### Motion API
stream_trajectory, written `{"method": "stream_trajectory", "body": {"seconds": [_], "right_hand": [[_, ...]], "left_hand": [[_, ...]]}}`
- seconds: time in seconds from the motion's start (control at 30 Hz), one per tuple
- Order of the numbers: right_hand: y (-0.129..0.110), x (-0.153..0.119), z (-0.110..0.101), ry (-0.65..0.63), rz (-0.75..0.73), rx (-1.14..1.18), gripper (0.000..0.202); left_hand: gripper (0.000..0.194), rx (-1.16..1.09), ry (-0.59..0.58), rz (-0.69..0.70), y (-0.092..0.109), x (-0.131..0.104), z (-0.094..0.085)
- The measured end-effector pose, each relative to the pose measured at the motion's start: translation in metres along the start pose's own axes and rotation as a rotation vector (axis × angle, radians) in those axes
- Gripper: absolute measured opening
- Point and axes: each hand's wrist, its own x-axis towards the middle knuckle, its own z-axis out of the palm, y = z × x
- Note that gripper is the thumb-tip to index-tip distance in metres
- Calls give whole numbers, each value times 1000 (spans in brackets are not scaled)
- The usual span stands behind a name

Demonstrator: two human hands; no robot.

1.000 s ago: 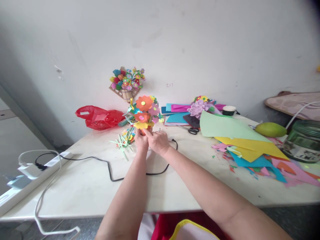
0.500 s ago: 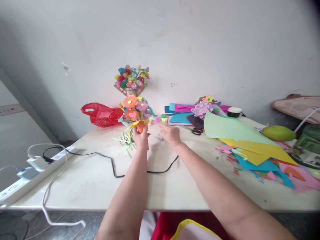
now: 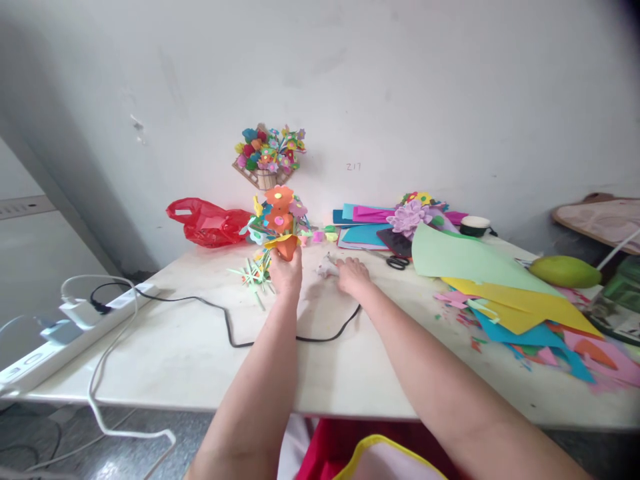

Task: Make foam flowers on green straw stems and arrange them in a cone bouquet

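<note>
My left hand (image 3: 287, 275) is closed around the base of a bouquet of craft flowers (image 3: 281, 217) and holds it upright. Orange, purple, pale blue and yellow blooms show above an orange and yellow cone. To its right, my right hand (image 3: 354, 275) rests low at the table, fingers curled at the back of a whitish glue gun (image 3: 327, 267). The fingers partly hide the glue gun's handle. A black cord (image 3: 320, 343) leads from near that hand toward the power strip. Thin pale green strips (image 3: 253, 277) lie beside my left hand.
A red plastic bag (image 3: 213, 223) lies at the back left, a power strip (image 3: 115, 303) along the left edge. Black scissors (image 3: 397, 263), a lilac flower (image 3: 410, 217), coloured sheets (image 3: 480, 267) and scraps cover the right. A flower basket (image 3: 267, 179) hangs on the wall.
My right hand has come down from above the table to the glue gun. My left hand still holds the bouquet, which has turned and tilted slightly. The camera view has shifted a little.
</note>
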Motion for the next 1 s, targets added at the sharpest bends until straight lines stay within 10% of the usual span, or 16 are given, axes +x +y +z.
{"method": "stream_trajectory", "body": {"seconds": [0.4, 0.7, 1.0], "right_hand": [[24, 10, -5, 189, 181, 214, 26], [30, 6, -22, 61, -245, 1333, 34], [8, 6, -27, 134, -245, 1143, 31]], "left_hand": [[39, 90, -14, -71, 6, -1, -4], [40, 211, -60, -87, 9, -4, -7], [41, 310, -90, -69, 13, -7, -8]]}}
